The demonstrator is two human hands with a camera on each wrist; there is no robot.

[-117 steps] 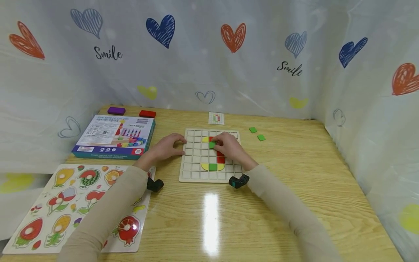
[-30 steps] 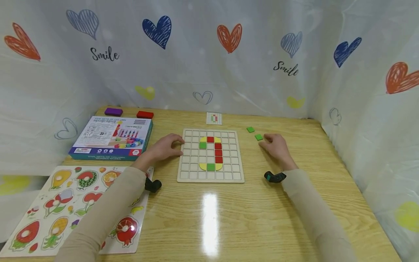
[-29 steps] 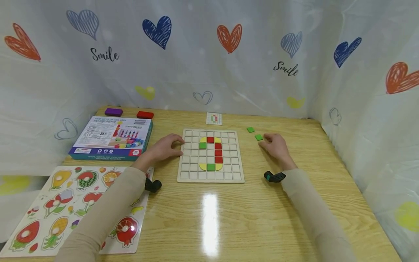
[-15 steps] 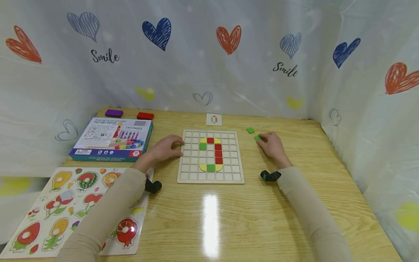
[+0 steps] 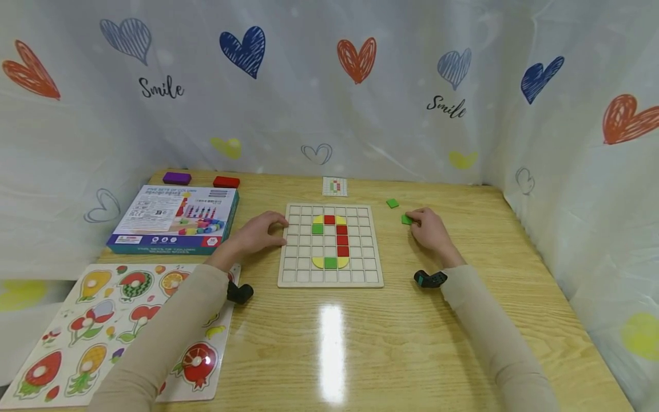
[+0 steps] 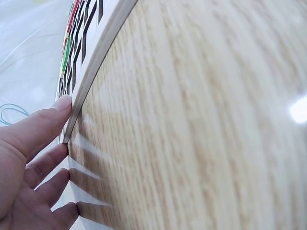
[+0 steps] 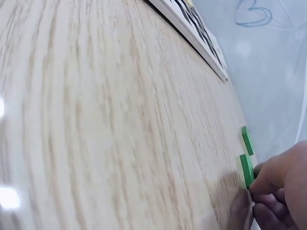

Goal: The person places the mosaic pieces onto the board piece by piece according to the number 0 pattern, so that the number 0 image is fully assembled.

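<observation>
My right hand [image 5: 429, 229] pinches the near edge of a green square tile [image 5: 406, 219] lying on the table. In the right wrist view the thumb and a fingertip meet at that tile's end [image 7: 246, 170]. A second green tile [image 5: 393, 203] lies just beyond it. My left hand [image 5: 257, 233] rests at the left edge of a gridded wooden board [image 5: 304, 276], thumb and fingertips touching the rim and the table beside it. On the board, red tiles [image 5: 342, 240], green tiles [image 5: 330, 262] and yellow rounded pieces [image 5: 317, 262] form part of a ring.
A small printed pattern card [image 5: 334, 186] lies behind the board. To the left are a boxed bead set [image 5: 172, 220], a purple block [image 5: 177, 178], a red block [image 5: 226, 182] and a fruit puzzle board [image 5: 123, 337], partly under the left forearm. A patterned curtain [image 5: 288, 103] encloses the table.
A green tile has gone into the board's left column. My right hand has moved from the board to the loose tiles and taken hold of the nearer one, shifting it slightly. My left hand stays.
</observation>
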